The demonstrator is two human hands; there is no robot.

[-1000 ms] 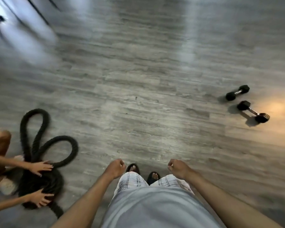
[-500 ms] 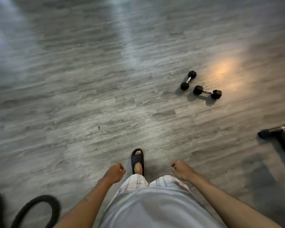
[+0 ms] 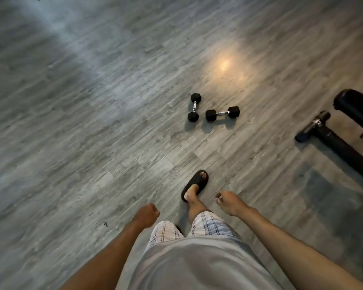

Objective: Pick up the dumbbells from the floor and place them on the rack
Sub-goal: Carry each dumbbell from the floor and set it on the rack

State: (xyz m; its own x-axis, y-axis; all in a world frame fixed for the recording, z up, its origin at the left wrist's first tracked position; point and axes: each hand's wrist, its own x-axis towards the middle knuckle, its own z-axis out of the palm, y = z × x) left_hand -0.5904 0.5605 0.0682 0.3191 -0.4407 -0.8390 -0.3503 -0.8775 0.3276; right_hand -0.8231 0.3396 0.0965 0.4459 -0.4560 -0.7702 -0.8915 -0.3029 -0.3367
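Note:
Two small black hex dumbbells with chrome handles lie on the grey wood floor ahead of me. The left dumbbell points away from me; the right dumbbell lies crosswise beside it, a small gap between them. My left hand hangs low in a loose fist with nothing in it. My right hand is also curled shut and holds nothing. Both hands are well short of the dumbbells. No rack is in view.
A black padded bench with a floor bar and foot stands at the right edge. My foot in a black slipper steps forward between my hands and the dumbbells. Bare grey floor spreads left.
The view has swung right and forward: the dumbbells moved from far right toward the centre and grew larger. The black rope and the other person's hands left the view; the bench came in.

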